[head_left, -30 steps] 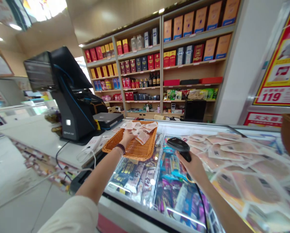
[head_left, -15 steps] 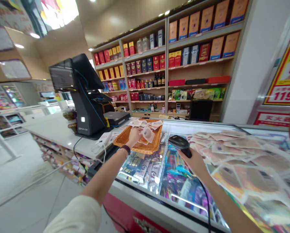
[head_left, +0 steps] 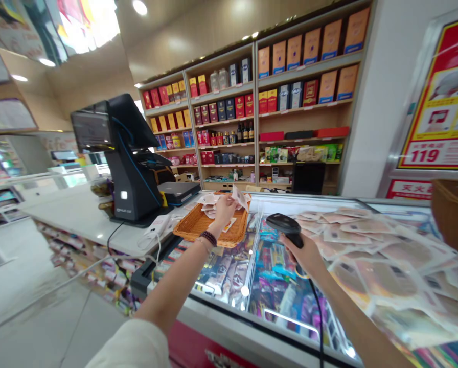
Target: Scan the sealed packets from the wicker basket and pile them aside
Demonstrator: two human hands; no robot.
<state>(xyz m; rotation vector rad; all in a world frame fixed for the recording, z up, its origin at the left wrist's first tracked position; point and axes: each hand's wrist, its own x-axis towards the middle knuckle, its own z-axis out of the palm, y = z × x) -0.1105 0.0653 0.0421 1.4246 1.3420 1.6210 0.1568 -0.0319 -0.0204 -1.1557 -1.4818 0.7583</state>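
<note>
Over the orange wicker basket (head_left: pixel 188 224), my left hand (head_left: pixel 223 210) pinches a small clear-and-white packet (head_left: pixel 239 197) near the basket's far right side. Several similar packets (head_left: pixel 209 200) lie in the basket behind my fingers, partly hidden by the hand. My right hand (head_left: pixel 308 251) is wrapped round the handle of a black barcode scanner (head_left: pixel 283 223), held above the glass freezer top (head_left: pixel 269 204). From the scanner a dark cable hangs down past my wrist. To the right of that hand, many flat packaged items (head_left: pixel 367 240) are spread in overlapping layers.
A black checkout terminal (head_left: pixel 127 168) stands on the white counter (head_left: pixel 64 197) at left, with a dark flat box (head_left: pixel 178 192) beside it. A white cable (head_left: pixel 110 258) crosses in front. A brown basket (head_left: pixel 453 214) sits at far right. Shelves of boxes line the back wall.
My left hand has shifted slightly right and up, and its packet is now raised at the basket's far right side. The right hand still holds the scanner; the view has turned a little right.
</note>
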